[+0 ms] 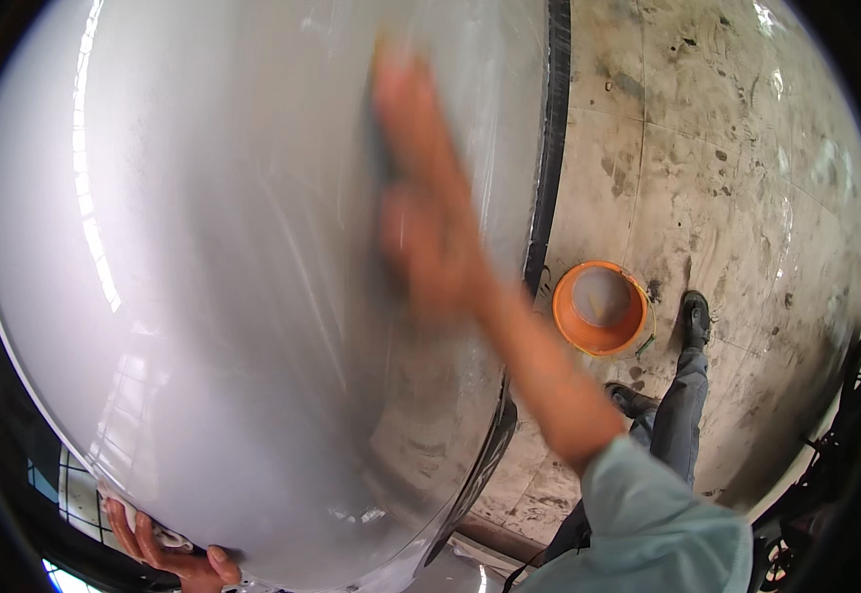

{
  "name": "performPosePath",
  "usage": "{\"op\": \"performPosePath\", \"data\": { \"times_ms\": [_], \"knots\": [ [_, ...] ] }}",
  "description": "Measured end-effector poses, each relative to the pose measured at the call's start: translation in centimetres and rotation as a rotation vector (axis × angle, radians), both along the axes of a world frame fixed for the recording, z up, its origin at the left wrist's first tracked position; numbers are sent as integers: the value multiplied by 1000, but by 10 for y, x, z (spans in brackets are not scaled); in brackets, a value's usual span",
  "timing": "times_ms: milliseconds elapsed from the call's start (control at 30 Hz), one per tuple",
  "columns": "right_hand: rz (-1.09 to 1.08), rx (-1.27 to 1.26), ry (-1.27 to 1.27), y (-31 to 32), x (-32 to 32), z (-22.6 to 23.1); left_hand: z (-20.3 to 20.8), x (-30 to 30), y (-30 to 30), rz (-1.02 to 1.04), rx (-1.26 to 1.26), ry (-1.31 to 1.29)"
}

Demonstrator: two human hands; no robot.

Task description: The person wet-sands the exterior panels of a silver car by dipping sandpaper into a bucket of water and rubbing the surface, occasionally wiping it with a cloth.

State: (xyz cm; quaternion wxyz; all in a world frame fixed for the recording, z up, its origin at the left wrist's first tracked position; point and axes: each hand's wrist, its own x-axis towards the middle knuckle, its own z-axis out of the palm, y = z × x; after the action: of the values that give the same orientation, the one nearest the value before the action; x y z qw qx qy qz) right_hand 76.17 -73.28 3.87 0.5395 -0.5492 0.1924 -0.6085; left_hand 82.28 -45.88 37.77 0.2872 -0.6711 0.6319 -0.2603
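Observation:
A large, glossy silver-grey car panel (252,247), wet and streaked, fills the left and middle of the view. My right hand (430,208) is on or just over its surface, smeared by motion, with the arm reaching up from the lower right. At its fingertips shows a small yellowish-brown edge; what lies under the palm is hidden. At the panel's lower left edge my left hand (178,565) has its fingers curled round a crumpled whitish cloth (165,534), close against the rim.
An orange bucket (566,321) with cloudy liquid stands on the stained, tiled floor (707,178) right of the panel. A black trim strip (546,148) runs along the panel's right edge. My legs and dark shoes (694,318) are beside the bucket. Dark equipment lines the far right.

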Motion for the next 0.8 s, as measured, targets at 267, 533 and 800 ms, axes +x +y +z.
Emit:
{"op": "performPosePath", "data": {
  "times_ms": [267, 533, 800],
  "knots": [
    [-17, -29, -26, 96, 3, -10, -4, 5, 10, -3, 48, 32],
    [-258, 64, 21, -133, -12, -4, -5, 12, -11, -56, 37, 62],
    [16, 6, -6, 91, -16, -16, -1, -7, -9, 72, 33, -25]
  ]
}}
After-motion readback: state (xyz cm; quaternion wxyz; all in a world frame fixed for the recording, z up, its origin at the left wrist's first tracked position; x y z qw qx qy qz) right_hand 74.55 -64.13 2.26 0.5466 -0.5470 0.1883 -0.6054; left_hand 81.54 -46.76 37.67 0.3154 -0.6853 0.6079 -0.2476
